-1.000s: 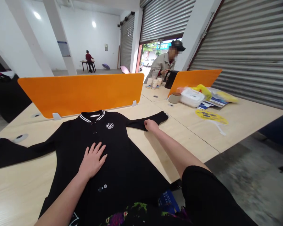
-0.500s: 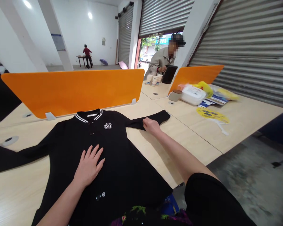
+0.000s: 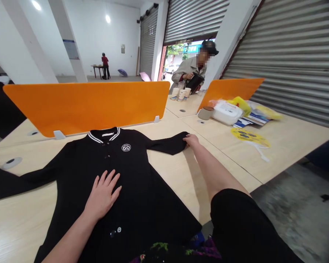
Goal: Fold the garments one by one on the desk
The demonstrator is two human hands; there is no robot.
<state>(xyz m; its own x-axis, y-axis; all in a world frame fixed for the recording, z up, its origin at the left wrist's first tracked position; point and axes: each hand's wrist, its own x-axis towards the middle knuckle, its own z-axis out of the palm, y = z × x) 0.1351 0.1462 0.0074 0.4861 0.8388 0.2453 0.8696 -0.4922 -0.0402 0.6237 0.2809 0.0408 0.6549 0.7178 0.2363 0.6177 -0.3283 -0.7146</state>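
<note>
A: Jacket (image 3: 131, 171) is laid flat on the table (image 3: 181, 175), collar toward the orange divider (image 3: 84, 104); hem's cut off at the bottom edge.

B: yep; left hand (image 3: 102, 195) spread flat on the front; right hand (image 3: 192, 140) grips the sleeve end, fingers curled under so can't quite see the pinch; other sleeve runs out of frame left.

Bright, even light — ceiling lamps plus daylight through open shutter; soft shadows, wide-angle edge bending, floor blurred

Bare table (image 3: 230, 153) lies open right of the jacket (image 3: 126, 190); the orange divider (image 3: 84, 106) walls off the far side.
</note>
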